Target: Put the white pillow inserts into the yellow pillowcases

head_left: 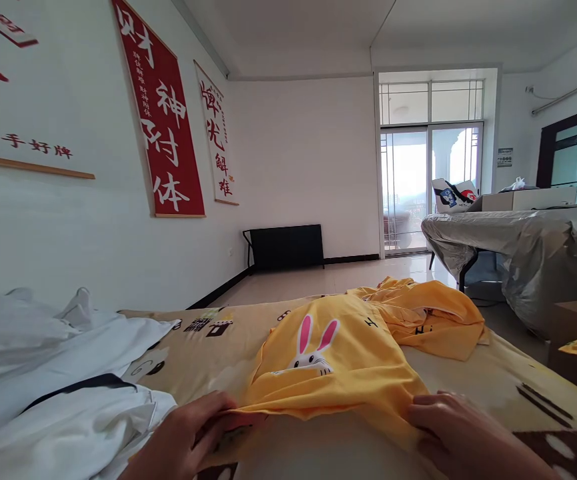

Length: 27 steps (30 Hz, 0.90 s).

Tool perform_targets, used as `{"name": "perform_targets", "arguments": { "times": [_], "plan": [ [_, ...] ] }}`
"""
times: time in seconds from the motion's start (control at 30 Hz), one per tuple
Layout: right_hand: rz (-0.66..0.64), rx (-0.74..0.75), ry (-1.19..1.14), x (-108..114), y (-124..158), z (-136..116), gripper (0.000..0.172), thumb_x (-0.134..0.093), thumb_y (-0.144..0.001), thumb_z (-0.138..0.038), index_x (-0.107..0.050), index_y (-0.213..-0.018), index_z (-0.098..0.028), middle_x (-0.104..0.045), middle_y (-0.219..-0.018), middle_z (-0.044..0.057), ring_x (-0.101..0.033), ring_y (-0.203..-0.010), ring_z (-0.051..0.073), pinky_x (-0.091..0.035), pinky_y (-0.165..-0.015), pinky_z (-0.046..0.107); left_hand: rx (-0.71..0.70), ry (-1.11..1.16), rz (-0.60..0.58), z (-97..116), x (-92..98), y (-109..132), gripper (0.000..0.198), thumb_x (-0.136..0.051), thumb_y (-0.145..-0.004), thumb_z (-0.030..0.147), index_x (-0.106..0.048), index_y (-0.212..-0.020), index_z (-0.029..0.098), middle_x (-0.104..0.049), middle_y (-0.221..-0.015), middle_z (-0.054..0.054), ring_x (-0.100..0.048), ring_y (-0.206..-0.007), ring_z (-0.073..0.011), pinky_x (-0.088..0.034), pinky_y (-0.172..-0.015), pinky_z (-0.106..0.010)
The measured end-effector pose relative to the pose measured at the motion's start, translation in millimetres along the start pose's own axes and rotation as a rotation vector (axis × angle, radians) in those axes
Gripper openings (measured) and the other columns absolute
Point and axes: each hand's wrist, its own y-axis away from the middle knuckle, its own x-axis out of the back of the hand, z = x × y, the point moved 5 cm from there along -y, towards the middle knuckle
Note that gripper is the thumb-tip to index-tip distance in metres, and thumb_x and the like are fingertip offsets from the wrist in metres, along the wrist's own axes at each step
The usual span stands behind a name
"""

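Holding: both hands on near hem of yellow shirt (348,373), one at each end.
L hand (188,437): low left, fingers curled, pinching hem's left end; fabric laps over the fingertips.
R hand (461,430): low right, fingers bent and pressed together, gripping hem's right end; thumb hidden.
Shirt position: flat on bed cover (208,353), centre, btwn the hands; hem nearest the camera, drawn fairly straight.
Rabbit print (311,350): white face w/ pink ears, on shirt's top side, facing up.
2nd yellow garment (428,317): crumpled, just behind shirt to the right, touching it.
Cover pattern: tan w/ dark cartoon shapes, lies under all the clothes.
White clothes (58,373): loose heap at left w/ a dark stripe, just beside L hand.
Wall: red banner (161,113) w/ white characters, left side.
Bg right: table (518,240) under grey plastic sheet, cardboard box (528,199) on top.
Bg far: black bench (286,247) at wall; glass doors (428,187), bright.
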Motion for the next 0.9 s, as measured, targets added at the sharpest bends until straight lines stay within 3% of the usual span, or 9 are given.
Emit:
{"name": "perform_targets", "arguments": {
  "times": [0.1, 0.2, 0.37, 0.5, 0.67, 0.8, 0.9],
  "plan": [
    [0.008, -0.133, 0.063, 1, -10, 13, 0.018, -0.045, -0.08, -0.021, -0.058, -0.069, -0.026, -0.069, -0.074, -0.003, -0.062, -0.065, 0.015, -0.039, -0.057, 0.024, -0.057, -0.07, 0.226, -15, 10.5, -4, 0.033, -0.046, -0.084, 0.049, -0.068, -0.084, 0.025, -0.07, -0.08, -0.001, -0.063, -0.071, -0.0173, -0.047, -0.065, -0.021],
    [0.226, -0.301, 0.122, 7, -17, 33, 0.023, -0.038, -0.087, -0.029, -0.057, -0.075, -0.026, -0.069, -0.076, -0.002, -0.06, -0.063, 0.017, -0.036, -0.055, 0.026, -0.11, -0.211, 0.414, -20, 17.8, -6, 0.033, -0.044, -0.085, 0.047, -0.069, -0.086, 0.026, -0.072, -0.088, -0.002, -0.065, -0.079, -0.0193, -0.047, -0.072, -0.026],
    [0.492, -0.252, 0.14, 7, -24, 49, 0.031, -0.04, -0.089, -0.044, -0.055, -0.071, -0.024, -0.069, -0.076, -0.001, -0.061, -0.066, 0.017, -0.039, -0.066, 0.029, -0.189, -0.415, 0.565, -19, 24.8, -9, 0.038, -0.039, -0.088, 0.048, -0.069, -0.088, 0.024, -0.072, -0.087, -0.003, -0.065, -0.08, -0.0193, -0.045, -0.071, -0.029],
    [0.623, -0.281, 0.092, 8, -26, 60, 0.037, -0.04, -0.089, -0.053, -0.059, -0.077, -0.024, -0.066, -0.068, 0.0, -0.059, -0.062, 0.017, -0.039, -0.063, 0.028, -0.334, -0.613, 0.805, -3, 31.7, -3, 0.036, -0.036, -0.093, 0.041, -0.066, -0.088, 0.021, -0.07, -0.083, -0.004, -0.063, -0.079, -0.0204, -0.041, -0.074, -0.032],
    [0.742, -0.268, 0.042, 16, -23, 68, 0.037, -0.042, -0.088, -0.052, -0.063, -0.084, -0.022, -0.067, -0.077, 0.002, -0.06, -0.07, 0.018, -0.042, -0.068, 0.029, -0.43, -0.677, 1.078, 28, 35.2, 14, 0.018, -0.046, -0.091, 0.025, -0.062, -0.09, 0.017, -0.068, -0.085, -0.009, -0.061, -0.081, -0.0242, -0.04, -0.079, -0.037],
    [0.779, -0.252, 0.07, 24, -19, 72, 0.037, -0.04, -0.088, -0.049, -0.065, -0.082, -0.022, -0.068, -0.081, 0.003, -0.06, -0.076, 0.019, -0.041, -0.073, 0.032, -0.408, -0.695, 1.19, 39, 34.6, 26, 0.011, -0.056, -0.087, 0.021, -0.064, -0.093, 0.018, -0.067, -0.085, -0.009, -0.062, -0.084, -0.0245, -0.041, -0.082, -0.038],
    [0.839, -0.254, 0.149, 33, -15, 69, 0.042, -0.04, -0.089, -0.051, -0.066, -0.081, -0.02, -0.066, -0.076, 0.005, -0.059, -0.073, 0.02, -0.04, -0.073, 0.033, -0.317, -0.707, 1.185, 34, 34.3, 28, 0.014, -0.055, -0.088, 0.024, -0.067, -0.094, 0.02, -0.067, -0.087, -0.009, -0.062, -0.088, -0.0247, -0.041, -0.085, -0.041]
  ]
}}
